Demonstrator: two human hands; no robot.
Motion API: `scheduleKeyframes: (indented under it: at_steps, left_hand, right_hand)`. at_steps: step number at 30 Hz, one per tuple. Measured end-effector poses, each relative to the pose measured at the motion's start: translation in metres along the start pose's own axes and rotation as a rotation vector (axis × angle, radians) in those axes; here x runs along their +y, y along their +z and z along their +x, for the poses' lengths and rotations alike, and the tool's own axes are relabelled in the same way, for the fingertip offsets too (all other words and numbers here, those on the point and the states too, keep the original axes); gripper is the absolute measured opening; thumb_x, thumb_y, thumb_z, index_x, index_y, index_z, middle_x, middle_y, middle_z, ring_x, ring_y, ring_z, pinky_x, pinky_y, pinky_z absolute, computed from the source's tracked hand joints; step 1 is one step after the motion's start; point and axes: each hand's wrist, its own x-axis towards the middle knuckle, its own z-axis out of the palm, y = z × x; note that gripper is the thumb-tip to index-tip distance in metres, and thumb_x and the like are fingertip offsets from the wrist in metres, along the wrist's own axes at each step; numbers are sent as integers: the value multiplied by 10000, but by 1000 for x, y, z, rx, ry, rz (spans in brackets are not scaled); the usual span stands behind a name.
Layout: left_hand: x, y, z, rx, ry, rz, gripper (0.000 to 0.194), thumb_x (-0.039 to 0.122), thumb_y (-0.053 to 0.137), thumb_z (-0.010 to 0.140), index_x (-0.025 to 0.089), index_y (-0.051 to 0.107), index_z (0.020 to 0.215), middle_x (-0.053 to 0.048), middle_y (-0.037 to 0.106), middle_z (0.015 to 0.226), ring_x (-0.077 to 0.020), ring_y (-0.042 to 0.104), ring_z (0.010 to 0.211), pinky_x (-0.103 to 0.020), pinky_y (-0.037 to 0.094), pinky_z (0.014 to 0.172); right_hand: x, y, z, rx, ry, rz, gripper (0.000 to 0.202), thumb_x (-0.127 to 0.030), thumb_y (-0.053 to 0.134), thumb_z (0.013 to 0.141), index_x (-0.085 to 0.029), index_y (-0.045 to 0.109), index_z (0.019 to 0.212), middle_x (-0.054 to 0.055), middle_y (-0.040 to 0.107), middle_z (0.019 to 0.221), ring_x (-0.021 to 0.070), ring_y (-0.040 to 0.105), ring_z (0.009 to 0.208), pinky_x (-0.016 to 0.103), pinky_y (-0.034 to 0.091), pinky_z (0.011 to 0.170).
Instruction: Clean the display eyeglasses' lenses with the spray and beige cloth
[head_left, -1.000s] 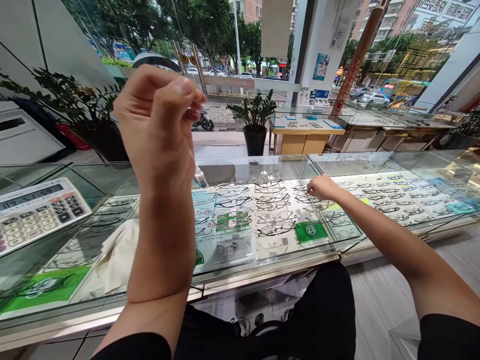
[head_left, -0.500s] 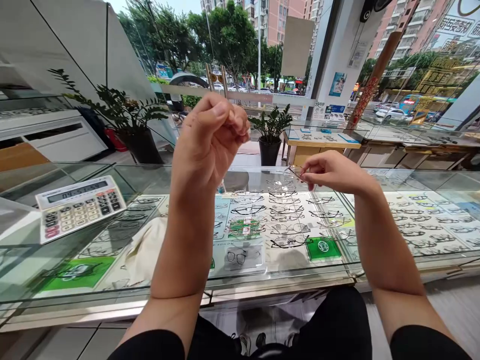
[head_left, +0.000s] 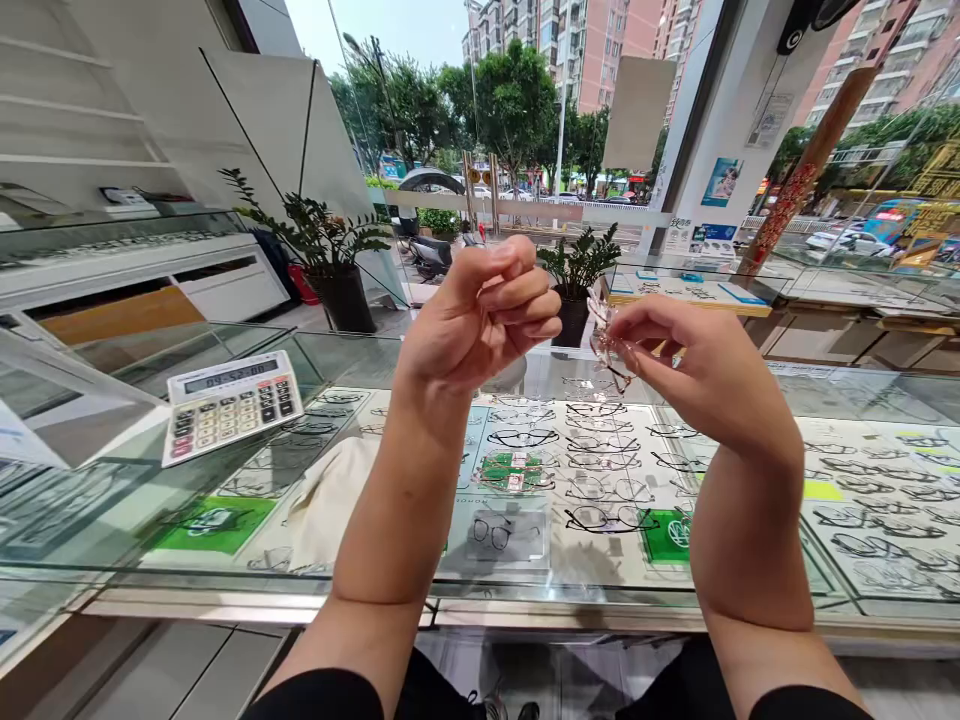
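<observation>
In the head view, we hold a pair of thin-framed glasses [head_left: 609,345] between the thumb and fingers of our right hand [head_left: 697,370], pinched narrow, with the frame raised above the glass display case [head_left: 517,592] and in front of the smaller potted plant [head_left: 581,262]. Our left hand [head_left: 487,315] is curled into a loose fist, its fingers folded close to the thumb; we cannot tell whether anything sits inside it. Below our hands, rows of eyeglass frames [head_left: 600,458] lie in the case under the glass, with a green card [head_left: 666,537] near their front right and a grey tray [head_left: 507,538] bearing dark-rimmed glasses [head_left: 492,532] near the front edge. Our right forearm hides some of the frames and the right side of that card, while our left forearm cuts across the case beside a crumpled cream cloth [head_left: 330,505]. Farther left, a calculator [head_left: 231,405] rests tilted at the case, and a second green card [head_left: 214,525] lies in front of it. A larger potted plant [head_left: 341,270] stands behind, before the window.
</observation>
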Motion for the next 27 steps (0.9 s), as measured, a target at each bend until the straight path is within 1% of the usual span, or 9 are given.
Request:
scheduleKeyframes:
  at_steps: [2, 4, 5, 7, 9, 13, 19, 24, 27]
  left_hand:
    - [-4, 2, 2, -66, -45, -40, 627, 679, 783, 858, 245, 360, 698, 64, 161, 582, -105, 309, 505, -283, 396, 522]
    - [-9, 4, 3, -122, -56, -68, 554, 567, 819, 822, 242, 390, 688, 75, 204, 552, -87, 273, 491, -276, 379, 521]
    - [-13, 5, 4, -134, -42, -56, 488, 502, 827, 809, 238, 436, 687, 76, 257, 538, -82, 289, 487, -273, 376, 524]
    - [-21, 4, 7, -123, 2, 21, 342, 396, 822, 797, 226, 543, 698, 64, 386, 536, -82, 373, 493, -268, 380, 533]
    - [-29, 2, 9, -100, 37, 103, 243, 337, 803, 791, 218, 611, 701, 48, 468, 548, -90, 451, 515, -268, 389, 539]
    - [-37, 0, 13, -96, 44, 145, 175, 293, 762, 783, 216, 648, 676, 38, 509, 541, -98, 503, 531, -269, 419, 559]
    - [-37, 3, 14, -114, 7, 167, 153, 291, 745, 760, 208, 665, 660, 9, 600, 559, -106, 522, 542, -276, 444, 584]
    - [-42, 3, 18, -150, -11, 179, 174, 318, 784, 735, 207, 679, 652, 14, 577, 564, -114, 520, 561, -280, 458, 598]
    - [-45, 3, 20, -164, -14, 169, 177, 323, 778, 721, 207, 673, 637, 12, 573, 573, -120, 516, 579, -282, 450, 606]
  right_hand:
    - [3, -2, 0, 15, 11, -23, 76, -280, 671, 1027, -247, 723, 1072, 40, 846, 986, 210, 769, 832, 364, 539, 727]
    - [4, -3, 0, 13, 6, -45, 83, -274, 657, 1034, -254, 719, 1086, 42, 850, 1006, 225, 782, 864, 378, 548, 750]
    - [4, -4, 0, 10, -3, -57, 95, -267, 645, 1039, -257, 719, 1099, 45, 852, 1024, 232, 788, 886, 384, 552, 761]
    - [4, -4, -1, 4, -22, -81, 134, -248, 619, 1047, -262, 717, 1138, 51, 853, 1069, 246, 798, 939, 394, 560, 783]
    - [4, -5, -1, -4, -32, -97, 178, -222, 597, 1047, -265, 710, 1178, 54, 850, 1119, 257, 802, 996, 401, 566, 805]
    - [3, -6, -3, -10, -39, -99, 237, -179, 575, 1039, -262, 697, 1225, 53, 842, 1170, 259, 798, 1045, 400, 567, 841]
    - [-2, -6, -4, -23, -68, -94, 283, -156, 543, 1031, -254, 694, 1250, 52, 833, 1165, 248, 785, 1019, 382, 553, 878]
    - [-4, -4, -4, -37, -99, -69, 324, -132, 538, 1011, -256, 708, 1257, 48, 831, 1194, 246, 776, 1070, 367, 549, 883]
    - [-4, -3, -3, -37, -101, -64, 345, -129, 535, 1010, -266, 713, 1271, 36, 833, 1184, 238, 774, 1047, 364, 545, 879]
